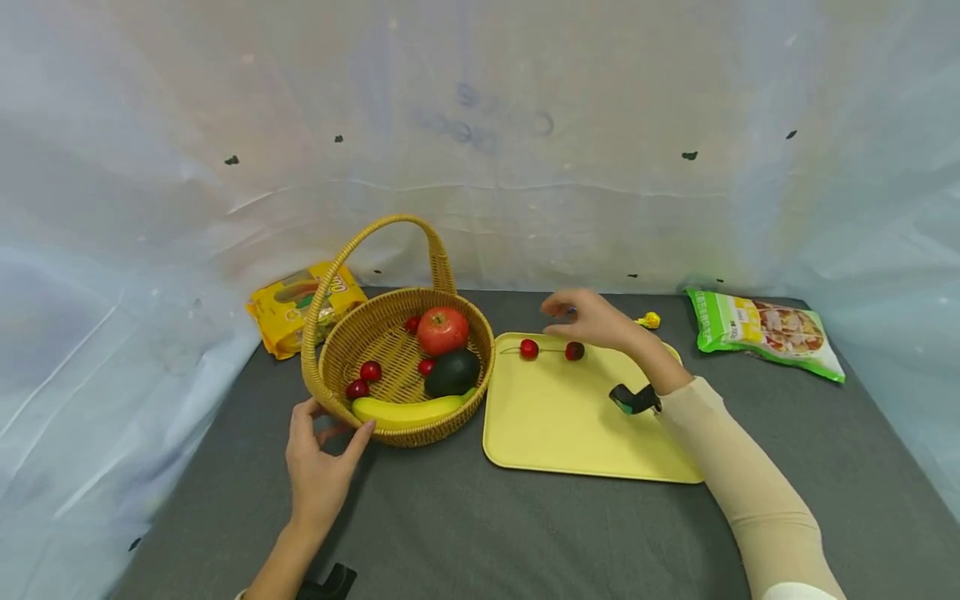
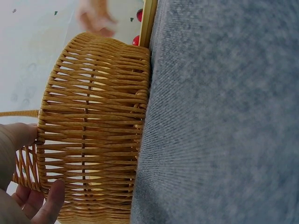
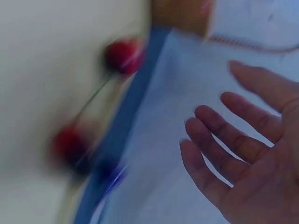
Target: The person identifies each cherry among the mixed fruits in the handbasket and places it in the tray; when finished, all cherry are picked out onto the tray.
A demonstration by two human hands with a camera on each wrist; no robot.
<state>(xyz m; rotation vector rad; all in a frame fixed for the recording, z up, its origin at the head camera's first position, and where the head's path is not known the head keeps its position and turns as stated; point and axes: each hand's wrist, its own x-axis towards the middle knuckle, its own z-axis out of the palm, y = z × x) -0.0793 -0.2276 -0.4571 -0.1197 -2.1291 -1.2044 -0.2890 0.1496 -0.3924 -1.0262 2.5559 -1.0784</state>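
Observation:
With its fingers at the rim near the handle's foot, my left hand [image 1: 318, 475] grips the wicker basket [image 1: 431, 432]. The left wrist view shows the thumb at the rim and the fingers around it. Inside the basket lie a banana [image 1: 408, 412], a dark green avocado-like fruit [image 1: 453, 372], a large red fruit [image 1: 442, 331] and several small red fruits [image 1: 371, 371]. My right hand [image 1: 596, 321] is over the back of the yellow tray [image 1: 555, 425], fingers relaxed and holding nothing. Near it on the tray are two stemmed cherries, a red one [image 1: 528, 349] and a darker one [image 1: 574, 351].
A yellow snack bag [image 1: 288, 304] lies behind the basket at the left. At the back right is a green-and-white food packet [image 1: 765, 332]. A small yellow wrapped candy [image 1: 649, 320] sits behind the tray. Pale sheeting [image 1: 525, 208] hangs beyond the grey tabletop [image 1: 525, 533].

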